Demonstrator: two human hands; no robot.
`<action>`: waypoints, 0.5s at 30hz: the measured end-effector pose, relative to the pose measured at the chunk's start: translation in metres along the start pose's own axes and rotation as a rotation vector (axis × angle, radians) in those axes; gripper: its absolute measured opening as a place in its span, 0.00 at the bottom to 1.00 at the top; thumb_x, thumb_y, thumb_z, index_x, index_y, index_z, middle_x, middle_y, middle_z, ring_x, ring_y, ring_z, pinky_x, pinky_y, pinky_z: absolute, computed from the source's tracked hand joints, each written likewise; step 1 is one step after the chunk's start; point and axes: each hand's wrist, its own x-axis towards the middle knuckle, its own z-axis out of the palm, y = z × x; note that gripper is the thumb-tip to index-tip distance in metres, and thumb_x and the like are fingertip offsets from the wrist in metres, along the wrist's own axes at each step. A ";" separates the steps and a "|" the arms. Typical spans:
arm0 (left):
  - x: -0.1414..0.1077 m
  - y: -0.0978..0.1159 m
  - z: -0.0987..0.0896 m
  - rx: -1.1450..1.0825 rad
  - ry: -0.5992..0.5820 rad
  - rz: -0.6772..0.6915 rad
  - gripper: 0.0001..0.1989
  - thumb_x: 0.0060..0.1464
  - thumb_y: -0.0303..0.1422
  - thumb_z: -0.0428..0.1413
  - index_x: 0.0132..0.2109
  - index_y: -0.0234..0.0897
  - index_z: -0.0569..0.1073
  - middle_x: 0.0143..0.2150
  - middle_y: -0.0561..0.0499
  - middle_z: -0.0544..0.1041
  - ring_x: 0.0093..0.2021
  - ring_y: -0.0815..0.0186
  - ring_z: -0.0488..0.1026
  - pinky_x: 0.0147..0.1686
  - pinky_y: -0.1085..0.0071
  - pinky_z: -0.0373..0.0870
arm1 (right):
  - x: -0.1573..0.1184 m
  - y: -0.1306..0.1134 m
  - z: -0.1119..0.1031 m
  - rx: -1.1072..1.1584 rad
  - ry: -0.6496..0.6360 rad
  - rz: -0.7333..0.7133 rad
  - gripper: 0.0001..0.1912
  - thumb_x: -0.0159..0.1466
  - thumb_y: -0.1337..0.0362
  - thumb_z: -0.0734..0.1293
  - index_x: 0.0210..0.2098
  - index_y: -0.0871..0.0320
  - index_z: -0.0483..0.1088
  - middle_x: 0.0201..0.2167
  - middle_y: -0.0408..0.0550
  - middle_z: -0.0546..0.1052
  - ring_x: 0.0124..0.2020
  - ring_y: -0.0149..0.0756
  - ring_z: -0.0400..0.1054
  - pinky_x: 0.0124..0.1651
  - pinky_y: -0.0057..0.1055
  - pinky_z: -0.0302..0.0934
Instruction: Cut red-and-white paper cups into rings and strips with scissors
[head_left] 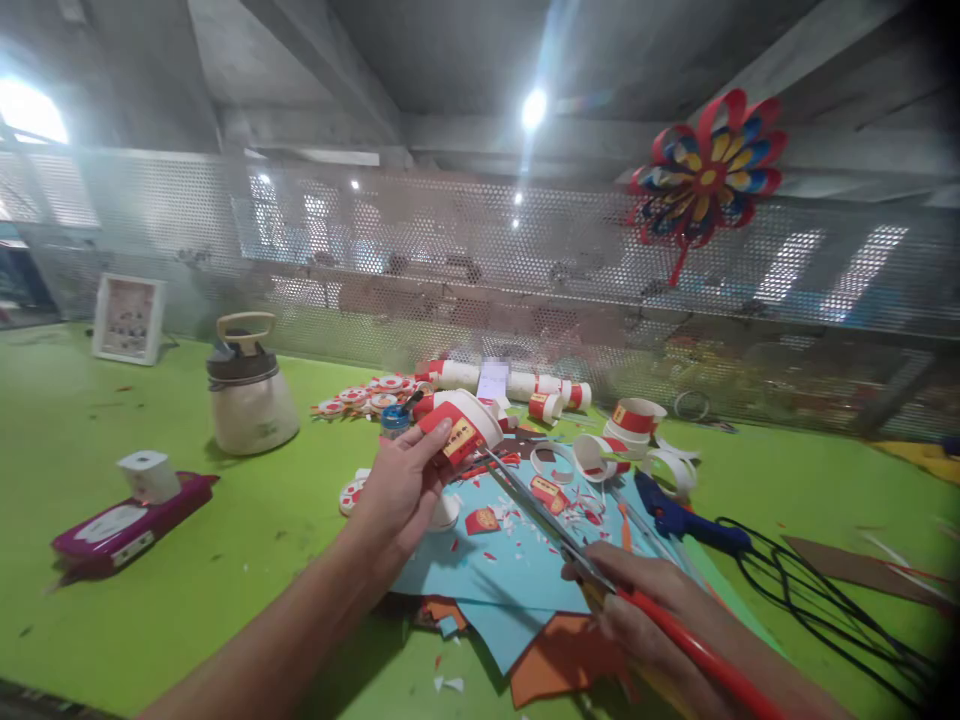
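Note:
My left hand grips a red and white paper cup with a yellow label, tilted on its side above the table. In my right hand is a pair of scissors with long metal blades and a red handle. Their tips reach the lower edge of the cup; whether they cut into it I cannot tell. Below lies a light blue paper sheet strewn with red and white scraps. On it are a red cut-out piece and a white ring.
A blue glue gun with a looped black cable lies at right, near cut paper cups. At left stand a large jug and a purple power strip with a white plug. A paper flower hangs at upper right.

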 end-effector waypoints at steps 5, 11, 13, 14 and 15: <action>0.000 -0.003 -0.002 0.030 -0.035 -0.033 0.07 0.48 0.21 0.61 0.36 0.26 0.79 0.30 0.44 0.81 0.26 0.68 0.75 0.27 0.76 0.74 | 0.003 0.002 0.001 -0.015 -0.056 -0.061 0.32 0.64 0.35 0.49 0.34 0.54 0.69 0.27 0.48 0.73 0.29 0.39 0.66 0.34 0.35 0.58; 0.001 -0.005 -0.003 0.068 -0.078 -0.058 0.07 0.47 0.22 0.62 0.37 0.27 0.80 0.33 0.43 0.81 0.26 0.70 0.75 0.28 0.77 0.73 | 0.004 0.008 0.004 -0.025 -0.100 -0.100 0.28 0.66 0.39 0.50 0.35 0.55 0.67 0.27 0.46 0.71 0.27 0.36 0.63 0.30 0.32 0.55; -0.001 -0.007 -0.003 0.081 -0.084 -0.066 0.07 0.46 0.24 0.63 0.36 0.28 0.80 0.32 0.44 0.81 0.25 0.72 0.73 0.25 0.79 0.71 | 0.006 0.011 0.005 -0.003 -0.114 -0.131 0.26 0.67 0.41 0.50 0.36 0.55 0.66 0.28 0.46 0.70 0.28 0.35 0.63 0.30 0.32 0.55; -0.002 -0.008 -0.003 0.091 -0.089 -0.074 0.07 0.46 0.24 0.63 0.36 0.28 0.80 0.31 0.45 0.81 0.25 0.72 0.73 0.24 0.80 0.70 | 0.007 0.013 0.005 0.017 -0.127 -0.152 0.26 0.68 0.42 0.50 0.36 0.55 0.65 0.28 0.46 0.70 0.28 0.35 0.63 0.31 0.31 0.55; -0.004 -0.010 -0.003 0.102 -0.098 -0.085 0.08 0.46 0.25 0.64 0.36 0.28 0.80 0.31 0.44 0.81 0.25 0.72 0.73 0.24 0.80 0.70 | 0.009 0.014 0.006 0.037 -0.136 -0.170 0.26 0.68 0.42 0.50 0.36 0.55 0.65 0.27 0.45 0.69 0.28 0.35 0.63 0.31 0.31 0.55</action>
